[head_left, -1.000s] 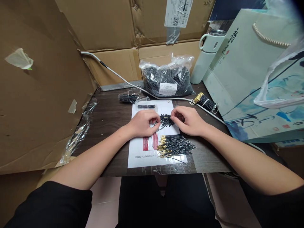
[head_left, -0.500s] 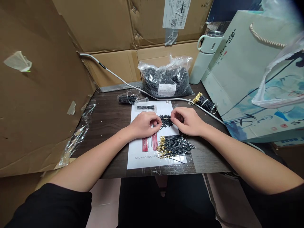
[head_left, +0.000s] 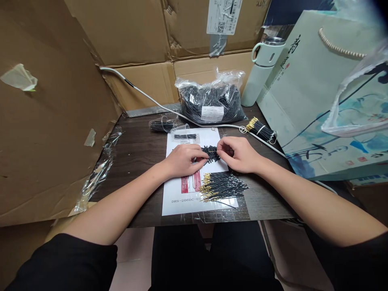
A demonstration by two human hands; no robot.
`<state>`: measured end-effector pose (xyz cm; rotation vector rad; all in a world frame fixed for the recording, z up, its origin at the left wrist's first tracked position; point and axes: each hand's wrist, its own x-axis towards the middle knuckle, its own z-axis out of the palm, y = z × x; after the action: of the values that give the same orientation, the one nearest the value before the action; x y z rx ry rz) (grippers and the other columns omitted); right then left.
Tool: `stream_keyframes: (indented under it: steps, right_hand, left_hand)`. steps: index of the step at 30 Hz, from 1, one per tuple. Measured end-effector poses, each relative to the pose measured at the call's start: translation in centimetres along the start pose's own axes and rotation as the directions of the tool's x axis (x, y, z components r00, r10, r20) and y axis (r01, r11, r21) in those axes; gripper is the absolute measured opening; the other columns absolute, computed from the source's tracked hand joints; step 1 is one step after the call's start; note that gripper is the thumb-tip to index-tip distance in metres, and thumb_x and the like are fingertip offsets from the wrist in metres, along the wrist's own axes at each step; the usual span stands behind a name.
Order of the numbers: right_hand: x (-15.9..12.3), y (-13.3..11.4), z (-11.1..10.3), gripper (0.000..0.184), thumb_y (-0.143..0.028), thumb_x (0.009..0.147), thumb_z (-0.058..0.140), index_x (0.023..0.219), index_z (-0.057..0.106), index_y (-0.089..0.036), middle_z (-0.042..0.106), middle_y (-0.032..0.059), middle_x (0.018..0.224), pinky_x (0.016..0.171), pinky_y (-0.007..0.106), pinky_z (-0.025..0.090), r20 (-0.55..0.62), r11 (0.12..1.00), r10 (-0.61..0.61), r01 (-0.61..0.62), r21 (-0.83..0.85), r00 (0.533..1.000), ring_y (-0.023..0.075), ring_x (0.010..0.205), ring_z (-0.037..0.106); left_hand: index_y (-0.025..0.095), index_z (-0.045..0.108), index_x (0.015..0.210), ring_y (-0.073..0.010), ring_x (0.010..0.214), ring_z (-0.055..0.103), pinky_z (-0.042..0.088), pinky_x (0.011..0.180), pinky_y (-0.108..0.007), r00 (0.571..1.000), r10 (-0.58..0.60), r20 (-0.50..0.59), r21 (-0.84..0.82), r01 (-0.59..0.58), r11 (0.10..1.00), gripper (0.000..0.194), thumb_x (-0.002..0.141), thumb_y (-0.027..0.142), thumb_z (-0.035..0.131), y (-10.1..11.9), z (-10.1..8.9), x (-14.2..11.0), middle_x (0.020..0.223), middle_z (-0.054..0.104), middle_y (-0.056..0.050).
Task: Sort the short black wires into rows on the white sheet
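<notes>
My left hand [head_left: 184, 159] and my right hand [head_left: 238, 153] meet over a small heap of short black tube pieces [head_left: 211, 154] on a white printed sheet [head_left: 182, 194]. Both are closed in a pinch; the fingertips nearly touch above the heap. What each pinch holds is too small to make out, perhaps a thin wire and a tube piece. Just nearer to me lies a pile of black wires with gold terminal ends [head_left: 222, 186].
A clear bag of black parts [head_left: 210, 101] lies at the back of the dark table [head_left: 142, 149]. A white cable [head_left: 145, 95] runs past it. A tied wire bundle [head_left: 261, 129], a pale flask [head_left: 261, 72] and a paper gift bag [head_left: 321, 97] stand right. Cardboard walls enclose left and back.
My two hands have drawn slightly closer over the heap of tube pieces; the view has shifted a little. Nothing else moved.
</notes>
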<state>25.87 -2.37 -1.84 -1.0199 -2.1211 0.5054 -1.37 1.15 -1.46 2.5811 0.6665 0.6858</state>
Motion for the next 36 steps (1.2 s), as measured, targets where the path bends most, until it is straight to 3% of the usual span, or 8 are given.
stream_keyframes:
  steps: [11, 19, 29, 36]
  right_hand:
    - [0.02, -0.05, 0.0, 0.004, -0.022, 0.095, 0.065, 0.092, 0.064, -0.021, 0.067, 0.002, 0.081, 0.069, 0.033, 0.045, 0.012, 1.0, 0.007, -0.007, 0.004, 1.0, 0.0178, 0.071, 0.058]
    - [0.03, -0.08, -0.13, 0.004, -0.02, 0.092, 0.066, 0.088, 0.064, -0.021, 0.066, 0.0002, 0.077, 0.067, 0.032, 0.043, 0.004, 1.0, -0.008, 0.008, 0.01, 1.0, 0.0162, 0.067, 0.055]
    - [-0.09, 0.05, -0.09, 0.003, -0.019, 0.091, 0.066, 0.089, 0.064, -0.021, 0.066, 0.0004, 0.077, 0.067, 0.032, 0.044, 0.02, 1.0, -0.003, 0.003, 0.01, 1.0, 0.0163, 0.067, 0.056]
    - [-0.13, 0.02, -0.06, 0.004, -0.018, 0.091, 0.066, 0.089, 0.065, -0.021, 0.066, 0.0, 0.077, 0.066, 0.032, 0.044, 0.022, 1.0, -0.014, 0.013, 0.012, 1.0, 0.016, 0.067, 0.057]
  left_hand:
    - [0.023, 0.085, 0.105, -0.0167, 0.081, 0.071, 0.053, 0.075, -0.031, 0.997, 0.03, 0.067, 0.053, -0.034, 0.998, 0.021, 0.105, 0.027, 0.064, 0.21, -0.36, 0.24, 0.094, 0.08, -0.006]
    - [0.02, 0.078, 0.098, -0.0147, 0.077, 0.063, 0.049, 0.074, -0.03, 0.994, -0.071, 0.077, -0.026, 0.073, 0.997, 0.016, 0.102, 0.03, 0.066, 0.15, -0.5, 0.46, 0.085, 0.072, -0.003]
    - [0.021, 0.081, 0.105, -0.0175, 0.085, 0.068, 0.053, 0.08, -0.033, 0.996, -0.016, 0.084, -0.014, 0.017, 1.0, 0.019, 0.105, 0.029, 0.063, 0.11, -0.47, 0.28, 0.097, 0.077, -0.006]
    - [0.02, 0.077, 0.101, -0.0162, 0.079, 0.065, 0.048, 0.074, -0.03, 0.994, -0.033, 0.105, 0.045, 0.028, 0.999, 0.017, 0.105, 0.027, 0.063, 0.43, -0.48, 0.38, 0.091, 0.075, -0.005]
